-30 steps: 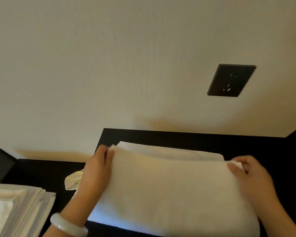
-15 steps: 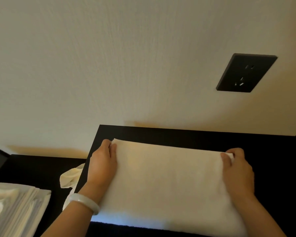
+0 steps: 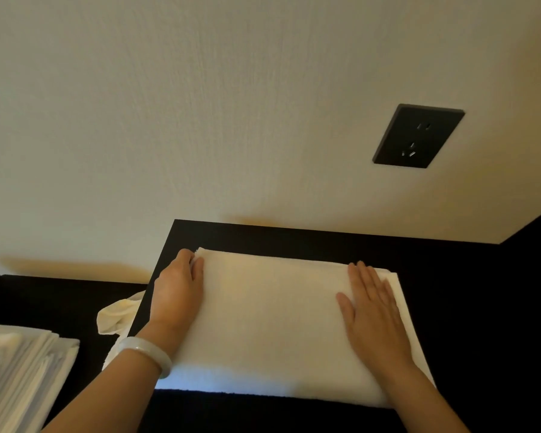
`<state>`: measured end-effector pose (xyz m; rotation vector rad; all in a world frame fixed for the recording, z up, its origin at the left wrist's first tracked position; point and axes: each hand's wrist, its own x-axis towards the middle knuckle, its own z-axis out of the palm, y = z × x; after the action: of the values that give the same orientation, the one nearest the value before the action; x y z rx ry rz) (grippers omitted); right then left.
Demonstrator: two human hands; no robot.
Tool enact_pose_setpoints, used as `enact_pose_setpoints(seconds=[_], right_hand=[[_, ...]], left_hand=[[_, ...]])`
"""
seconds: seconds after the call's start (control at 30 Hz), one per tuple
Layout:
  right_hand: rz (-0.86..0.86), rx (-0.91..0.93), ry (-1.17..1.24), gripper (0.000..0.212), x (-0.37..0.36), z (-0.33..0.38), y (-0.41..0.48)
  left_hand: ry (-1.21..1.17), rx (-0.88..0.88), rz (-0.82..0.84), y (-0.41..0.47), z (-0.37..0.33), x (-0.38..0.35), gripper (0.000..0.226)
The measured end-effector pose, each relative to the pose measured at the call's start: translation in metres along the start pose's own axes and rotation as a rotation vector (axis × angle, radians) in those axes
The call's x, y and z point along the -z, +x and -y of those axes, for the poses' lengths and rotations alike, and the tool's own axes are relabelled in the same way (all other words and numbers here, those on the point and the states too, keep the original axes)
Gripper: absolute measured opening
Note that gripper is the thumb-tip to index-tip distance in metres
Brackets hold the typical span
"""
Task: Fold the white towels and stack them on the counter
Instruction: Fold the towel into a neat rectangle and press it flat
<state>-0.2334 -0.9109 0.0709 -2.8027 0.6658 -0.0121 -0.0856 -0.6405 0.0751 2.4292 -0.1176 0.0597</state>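
**Two hands on a folded towel at the wall**

A white folded towel (image 3: 269, 314) lies flat on the black counter (image 3: 294, 239), its far edge near the cream wall (image 3: 231, 104). The left hand (image 3: 178, 289) sits at the towel's far-left corner, thumb on top and fingers curled round the edge, pinching it. The right hand (image 3: 372, 307) lies flat on the right part of the towel, fingers straight and close together, palm down.

A pale bracelet (image 3: 147, 354) circles the left wrist. A crumpled cloth (image 3: 119, 314) lies just left of the towel, on a lower dark surface. At the near left stands a stack of folded towels (image 3: 19, 370). A black socket (image 3: 417, 135) is set in the wall at the far right.
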Motion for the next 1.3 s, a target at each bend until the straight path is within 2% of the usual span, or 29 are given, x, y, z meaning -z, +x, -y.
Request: enact_pose_setpoints(seconds=[0.2,0.33,0.4,0.5,0.6,0.73,0.8,0.93,1.07,1.2,1.3], right_hand=[[0.087,-0.060,-0.078,0.065,0.001,-0.008,-0.026],[0.120,-0.115,-0.281,0.065,0.016,0.028,-0.043],[0.093,0.091,-0.152,0.062,0.023,0.068,-0.044],[0.213,0.416,0.119,0.054,0.015,0.130,-0.038],[0.258,0.541,0.175,0.048,-0.007,0.173,-0.016],[0.297,0.476,0.170,0.038,-0.015,0.209,0.021],[0.384,0.479,0.105,0.024,-0.016,0.219,0.034],[0.460,0.424,0.182,0.003,-0.013,0.220,0.048],[0.503,0.403,0.226,0.007,-0.010,0.220,0.052],[0.428,0.389,0.231,0.006,-0.013,0.222,0.050],[0.394,0.358,0.335,0.007,-0.018,0.221,0.047]], left_hand=[[-0.065,0.047,0.025,-0.040,0.004,0.012,0.019],[-0.092,0.076,0.046,-0.058,0.005,0.020,0.017],[-0.106,0.127,0.095,-0.056,0.003,0.023,0.013],[-0.159,0.247,0.124,-0.052,0.004,0.030,0.014],[-0.227,0.320,0.112,-0.058,0.007,0.038,0.015],[-0.372,0.349,0.083,-0.073,0.012,0.039,0.014],[-0.456,0.362,0.057,-0.077,0.015,0.038,0.014],[-0.499,0.336,0.069,-0.081,0.017,0.036,0.011],[-0.488,0.276,0.039,-0.086,0.019,0.032,0.007],[-0.453,0.279,0.064,-0.082,0.018,0.037,0.012],[-0.388,0.290,0.119,-0.078,0.015,0.043,0.018]])
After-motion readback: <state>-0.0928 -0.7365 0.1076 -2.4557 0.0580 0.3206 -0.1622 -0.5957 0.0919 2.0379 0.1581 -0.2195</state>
